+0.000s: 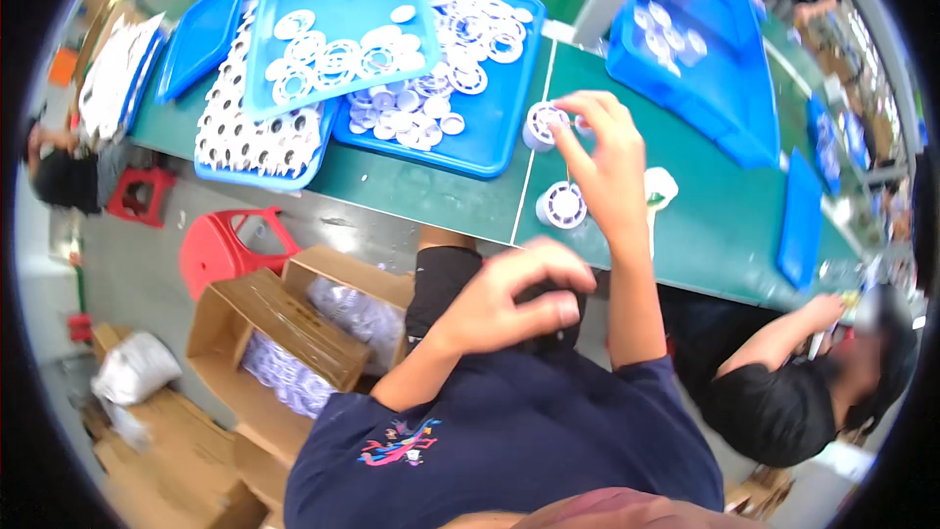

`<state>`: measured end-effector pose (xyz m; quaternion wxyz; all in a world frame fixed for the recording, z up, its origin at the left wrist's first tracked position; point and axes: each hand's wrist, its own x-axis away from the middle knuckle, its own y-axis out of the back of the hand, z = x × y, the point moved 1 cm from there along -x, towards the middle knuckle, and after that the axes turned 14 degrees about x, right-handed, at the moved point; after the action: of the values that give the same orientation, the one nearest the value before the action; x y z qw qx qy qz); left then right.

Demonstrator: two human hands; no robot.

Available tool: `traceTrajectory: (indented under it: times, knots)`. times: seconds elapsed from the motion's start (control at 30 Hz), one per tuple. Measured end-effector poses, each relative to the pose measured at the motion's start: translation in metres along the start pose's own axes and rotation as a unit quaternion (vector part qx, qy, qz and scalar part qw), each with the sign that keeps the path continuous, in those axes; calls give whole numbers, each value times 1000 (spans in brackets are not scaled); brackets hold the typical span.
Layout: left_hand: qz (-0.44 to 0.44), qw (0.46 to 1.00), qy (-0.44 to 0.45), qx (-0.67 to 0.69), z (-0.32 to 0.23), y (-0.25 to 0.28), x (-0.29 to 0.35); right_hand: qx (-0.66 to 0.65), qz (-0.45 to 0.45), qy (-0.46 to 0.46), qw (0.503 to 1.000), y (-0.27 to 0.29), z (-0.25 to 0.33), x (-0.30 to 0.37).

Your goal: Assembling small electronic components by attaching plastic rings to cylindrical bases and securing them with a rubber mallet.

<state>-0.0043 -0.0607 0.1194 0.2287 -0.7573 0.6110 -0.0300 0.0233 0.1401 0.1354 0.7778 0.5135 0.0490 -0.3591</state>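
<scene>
- Got the right hand (pixel 609 162) up right of centre in the frame, with fingers bent and thumb down at the slotted top of a white cup (pixel 536 129). Can't tell if gripping it or just touching.
- Got the left hand (pixel 499 299) just below centre, over the lap and a bit blurry. Loosely curled, with a gap showing between thumb and fingers.
- Spotted a second white cup (pixel 561 208) just below the first, also standing on the green worktop (pixel 710 230) with a slotted top facing up.
- Also a white object (pixel 663 186) right next to the right forearm, too unclear to identify.
- Over at upper centre, got a large blue tray (pixel 494 142) loaded with white discs and rings, partly covered by a lighter blue tray (pixel 338 0) carrying more of the same.
- Left of those, see a tray of white parts (pixel 250 127) in rows with dark holes.
- At upper right, got a deep blue bin (pixel 734 113) with a few white pieces inside.
- Down at lower left, see a red stool (pixel 211 255) and cardboard boxes (pixel 211 353) with bagged parts (pixel 284 372).
- At lower right, got another person (pixel 769 411) in black beside the worktop.
</scene>
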Motion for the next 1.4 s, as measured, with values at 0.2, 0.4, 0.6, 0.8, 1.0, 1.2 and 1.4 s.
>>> traceTrajectory:
  times: [0.2, 0.4, 0.6, 0.8, 1.0, 1.2, 1.4]
  knots:
    - [361, 841, -139, 378, -67, -93, 22, 261, 112, 87, 955, -116, -30, -97]
    - [312, 871, -210, 317, -45, -150, 42, 319, 126, 155, 926, -140, -59, -133]
    - [332, 881, -205, 269, -43, -138, 42, 291, 128, 138, 938, -134, -67, -119]
    - [359, 882, -187, 242, -43, -158, 28, 254, 152, 143, 944, -120, -47, -109]
    - [363, 880, -189, 240, -10, -169, 21, 215, 210, 135, 944, -116, -34, -111]
    - [361, 880, -222, 215, -32, -106, -14, 196, 238, 114, 944, -115, -33, -108]
    - [334, 889, -248, 193, 1, -142, -35, 229, 261, 93, 933, -119, -38, -116]
